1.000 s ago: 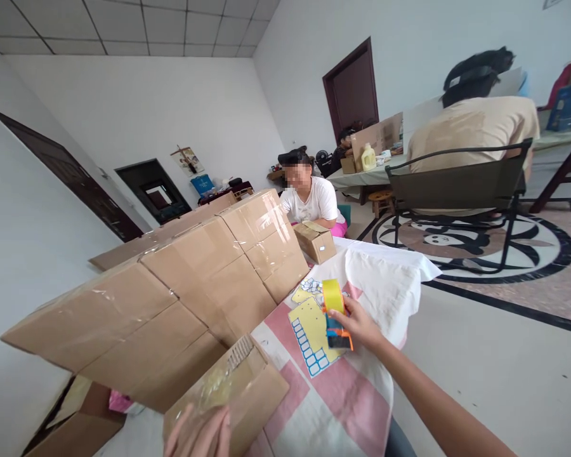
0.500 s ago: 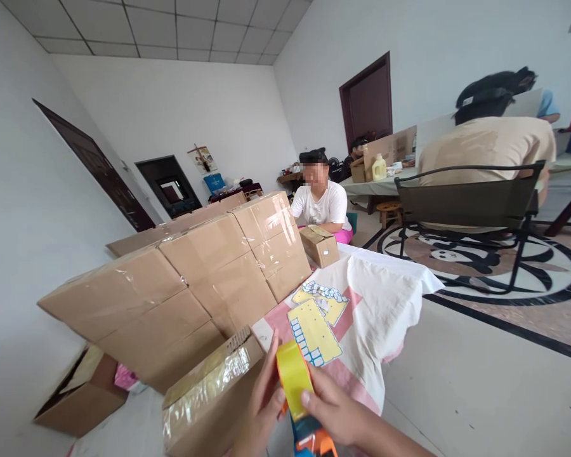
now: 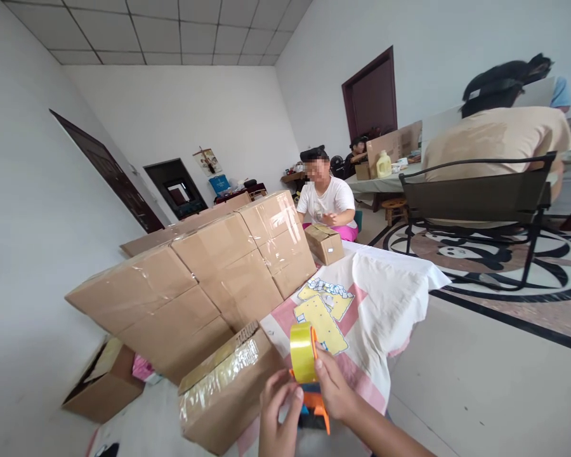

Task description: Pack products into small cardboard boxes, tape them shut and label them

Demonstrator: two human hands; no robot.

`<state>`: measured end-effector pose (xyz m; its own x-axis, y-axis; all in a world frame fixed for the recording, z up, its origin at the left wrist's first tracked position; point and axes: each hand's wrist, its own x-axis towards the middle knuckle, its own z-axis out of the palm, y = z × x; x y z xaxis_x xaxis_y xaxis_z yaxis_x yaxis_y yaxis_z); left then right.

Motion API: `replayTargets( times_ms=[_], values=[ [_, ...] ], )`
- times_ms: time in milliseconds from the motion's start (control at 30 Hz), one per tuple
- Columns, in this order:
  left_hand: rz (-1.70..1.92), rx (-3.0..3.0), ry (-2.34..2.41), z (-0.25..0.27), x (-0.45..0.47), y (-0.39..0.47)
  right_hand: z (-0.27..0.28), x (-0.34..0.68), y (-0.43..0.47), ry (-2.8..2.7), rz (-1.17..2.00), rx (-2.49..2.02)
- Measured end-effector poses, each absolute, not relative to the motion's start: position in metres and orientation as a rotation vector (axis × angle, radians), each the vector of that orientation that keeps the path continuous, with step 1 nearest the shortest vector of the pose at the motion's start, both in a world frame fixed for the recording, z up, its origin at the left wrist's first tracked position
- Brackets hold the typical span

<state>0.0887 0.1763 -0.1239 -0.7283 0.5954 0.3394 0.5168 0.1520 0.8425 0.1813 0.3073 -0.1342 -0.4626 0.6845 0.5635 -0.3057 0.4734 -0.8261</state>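
My right hand (image 3: 335, 384) grips a tape dispenser (image 3: 318, 403) with orange and blue parts, holding it from the right side. A wide roll of yellow tape (image 3: 303, 352) sits on it at the top. Close against the dispenser's left side, my left hand (image 3: 280, 406) has its fingers bent and the thumb near the fingertips in a pinch. What lies between those fingertips is too small to make out. Just left of my hands stands a taped cardboard box (image 3: 228, 387). Beyond the tape is the pink and white cloth (image 3: 371, 298) with a yellow print.
Stacked, taped cardboard boxes (image 3: 195, 279) form a wall at the left. An open carton (image 3: 107, 387) lies on the floor behind. A small box (image 3: 324, 244) stands at the cloth's far end, where a person (image 3: 330, 197) sits. Another person sits in a chair (image 3: 476, 190) at the right.
The tape roll has been turned and raised slightly. My left hand has gone from lying along the roll to a bent-finger pinch lower down. The far person's hand has lifted.
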Motion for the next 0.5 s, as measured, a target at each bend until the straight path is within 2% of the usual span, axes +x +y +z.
replayTargets(
  times_ms=[233, 500],
  values=[
    [1.504, 1.140, 2.381, -0.123, 0.098, 0.172, -0.127, 0.189, 0.298, -1.698, 1.090, -0.175],
    [1.660, 1.131, 2.293, -0.094, 0.121, 0.165, -0.131, 0.184, 0.321, -1.818, 0.947, -0.006]
  ],
)
